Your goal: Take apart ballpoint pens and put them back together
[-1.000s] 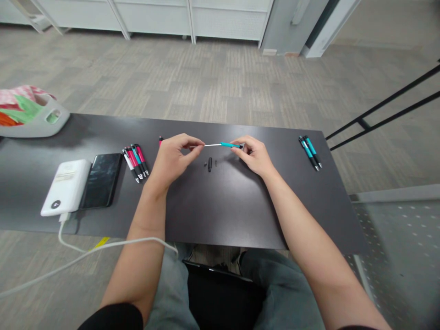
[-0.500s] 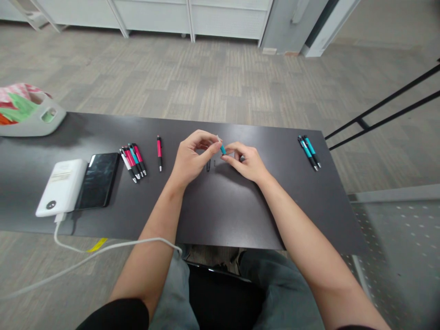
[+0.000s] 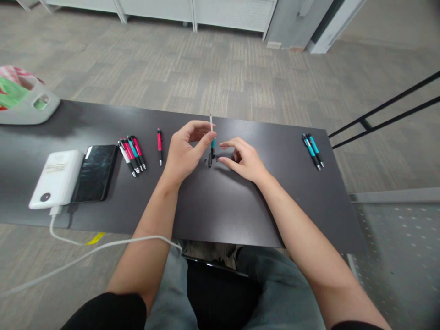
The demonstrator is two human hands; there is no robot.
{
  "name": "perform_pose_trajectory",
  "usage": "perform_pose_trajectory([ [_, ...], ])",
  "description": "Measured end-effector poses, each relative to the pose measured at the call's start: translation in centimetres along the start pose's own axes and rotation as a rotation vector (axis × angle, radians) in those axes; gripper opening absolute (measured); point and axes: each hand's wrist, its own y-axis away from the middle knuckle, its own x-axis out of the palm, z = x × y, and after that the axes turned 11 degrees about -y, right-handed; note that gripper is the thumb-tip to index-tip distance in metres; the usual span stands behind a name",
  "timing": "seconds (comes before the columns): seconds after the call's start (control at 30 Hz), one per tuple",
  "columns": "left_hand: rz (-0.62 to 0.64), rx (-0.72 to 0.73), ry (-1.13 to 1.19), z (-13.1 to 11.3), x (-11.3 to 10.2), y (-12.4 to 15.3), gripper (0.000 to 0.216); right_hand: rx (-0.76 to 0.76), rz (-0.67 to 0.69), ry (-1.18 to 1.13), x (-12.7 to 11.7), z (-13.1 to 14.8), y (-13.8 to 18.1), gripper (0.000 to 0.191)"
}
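Note:
My left hand (image 3: pixel 184 153) is closed on a partly taken-apart teal pen (image 3: pixel 212 145), pinched between thumb and fingers. The pen stands nearly upright, and its thin white refill (image 3: pixel 211 121) sticks up out of it. My right hand (image 3: pixel 244 160) hovers just right of the pen with its fingers loosely curled and apart; its thumb tip is close to the pen's lower end. Small black pen parts (image 3: pixel 209 162) lie on the black table (image 3: pixel 227 206) right under the two hands.
A lone red pen (image 3: pixel 159 145) and a bunch of red, teal and white pens (image 3: pixel 132 153) lie to the left. Two teal pens (image 3: pixel 312 150) lie at the right. A phone (image 3: pixel 95 173), a white power bank (image 3: pixel 57 178) with cable, and a grey basket (image 3: pixel 30 107) sit far left.
The pen was held level between both hands, then swung upright in my left hand. My right hand let go of its end and dropped toward the small parts. The view shifted slightly.

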Motion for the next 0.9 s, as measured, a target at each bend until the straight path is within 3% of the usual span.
perform_pose_trajectory([
  [0.23,0.077,-0.042,-0.082,0.8,-1.5,0.0,0.064,0.016,0.073,0.354,1.0,1.5,0.3,0.03],
  [0.37,0.134,-0.022,-0.084,0.9,-0.7,0.1,0.057,0.006,0.05,0.28,1.0,1.1,0.1,0.017],
  [0.5,0.148,0.037,-0.13,0.6,-0.3,0.2,0.037,0.023,0.005,0.058,0.7,0.1,0.0,0.005],
  [0.57,0.153,0.081,-0.174,0.5,-0.2,0.2,0.027,0.064,-0.065,-0.092,0.3,-0.4,-0.3,0.013],
  [0.77,0.212,0.197,-0.331,0.7,-0.3,0.2,0.013,0.078,-0.442,-0.473,-1.3,-0.6,-1.1,0.054],
  [0.9,0.221,0.245,-0.354,0.8,-0.2,0.3,0.01,0.051,-0.507,-0.523,-1.3,-0.2,-1.4,0.059],
])
